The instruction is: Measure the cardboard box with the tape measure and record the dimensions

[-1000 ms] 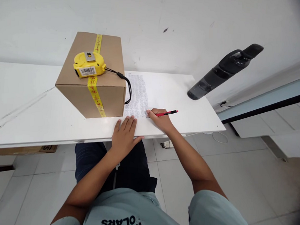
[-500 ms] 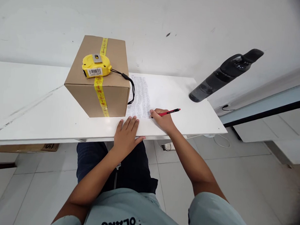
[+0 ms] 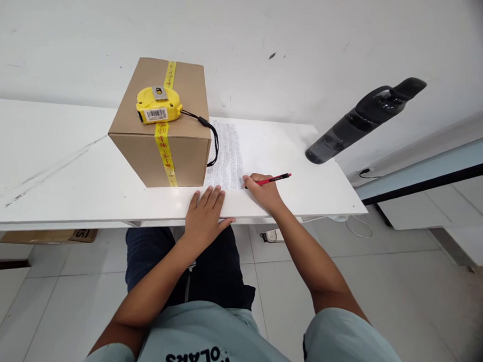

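My right hand [image 3: 264, 192] is closed around a red and black pen [image 3: 274, 179], its tip low at the right edge of a block of dense small writing [image 3: 229, 154]. Whether that writing is on paper or on the white tabletop itself I cannot tell. My left hand [image 3: 204, 211] lies flat with fingers spread at the table's front edge, fingertips just below the writing. To the left of the writing stands a taped cardboard box [image 3: 138, 155]. On its top rests a yellow tape measure [image 3: 160, 104], whose black wrist strap [image 3: 215, 148] hangs over the box's right side.
A dark bottle-shaped device [image 3: 339, 133] stands near the right end of the white table [image 3: 65, 178]. Behind the table is a white wall [image 3: 247, 42]. Below lie a flat cardboard box [image 3: 50, 236] and a white cable [image 3: 361, 229] on the tiled floor.
The whole view has shifted slightly, so things sit a little further right. Both hands keep their places on the table, and the pen stays in my right hand.
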